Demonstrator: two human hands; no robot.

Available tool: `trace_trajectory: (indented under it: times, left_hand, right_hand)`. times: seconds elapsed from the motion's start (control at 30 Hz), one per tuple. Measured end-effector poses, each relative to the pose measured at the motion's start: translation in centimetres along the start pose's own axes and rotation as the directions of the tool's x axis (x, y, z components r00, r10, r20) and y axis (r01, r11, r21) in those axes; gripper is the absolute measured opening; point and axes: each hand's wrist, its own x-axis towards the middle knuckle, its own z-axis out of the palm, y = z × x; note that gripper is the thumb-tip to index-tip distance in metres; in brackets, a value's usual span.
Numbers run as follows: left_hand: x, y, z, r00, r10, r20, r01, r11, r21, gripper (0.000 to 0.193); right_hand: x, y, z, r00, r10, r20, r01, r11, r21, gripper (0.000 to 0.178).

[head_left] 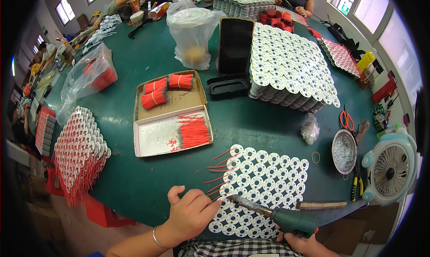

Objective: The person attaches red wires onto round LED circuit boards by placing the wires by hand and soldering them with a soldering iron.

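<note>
My right hand [299, 242] grips the green handle of a soldering iron [293, 221]. The iron's metal tip points left, to the left edge of a panel of round white circuit boards [268, 183], close to my left fingertips. My left hand [190, 212] is closed at that edge, thumb and fingers pinching a thin red wire [217, 197]; the fingertips partly hide it. Several more red wires [218, 168] stick out leftward from the boards above it. Beyond my left hand, an open cardboard box [150, 133] holds loose red wires [193, 132] and banded bundles [155, 98].
A tall stack of board panels [293, 64] stands behind, beside a propped phone [235, 44]. At right are a metal bowl [344, 152], red scissors [346, 120], cutters [357, 185] and a fan [389, 169]. Wired panels [82, 145] are piled left. Other people sit beyond.
</note>
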Motion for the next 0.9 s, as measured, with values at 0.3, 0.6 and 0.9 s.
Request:
trace_trajectory:
  times: [0.3,0.6,0.9]
  left_hand:
    - [-0.2,-0.1,-0.1,1.0,-0.005,0.006,0.005,1.0,-0.009,0.012]
    - [0.0,-0.2,-0.2,0.999,0.021,0.031,-0.021,1.0,-0.013,0.014]
    - [0.3,0.2,-0.2,0.999,0.01,0.041,-0.011,1.0,0.014,0.013]
  right_hand:
    - [-0.1,-0.9,0.6,0.997,0.078,-0.029,-0.079,0.997,-0.024,0.009]
    - [0.3,-1.6,0.7,1.0,0.013,-0.005,-0.013,0.995,-0.1,0.008]
    - [-0.6,-0.6,0.2,0.998,0.052,-0.027,-0.05,0.997,0.05,0.015]
